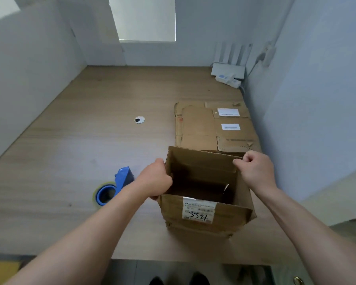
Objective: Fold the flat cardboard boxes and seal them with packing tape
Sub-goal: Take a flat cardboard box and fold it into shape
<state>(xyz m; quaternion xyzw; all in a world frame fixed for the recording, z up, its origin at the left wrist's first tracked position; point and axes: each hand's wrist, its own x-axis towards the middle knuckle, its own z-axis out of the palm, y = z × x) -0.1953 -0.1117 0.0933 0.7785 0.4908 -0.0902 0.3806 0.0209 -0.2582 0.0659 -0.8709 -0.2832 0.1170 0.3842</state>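
Forearms reach in from the near edge to the box [173,210], which stands opened up near the front of the table [70,140], mouth upward. The left hand [156,177] grips its left wall with fingers curled over the rim, and the right hand [255,171] pinches the right rim at the far corner. The likeliest trouble is the box skewing back toward flat if either hand lets go, since the cardboard looks soft and worn. The crumpled lower front edge could also buckle under pressure. A loose flap shows inside, and I cannot tell whether the bottom is closed. The front wall carries a white label [198,210] with handwritten digits. The blue tape dispenser [111,188] lies just left of the left arm, so reaching for it would free one side. More flat boxes [199,128] lie just behind.
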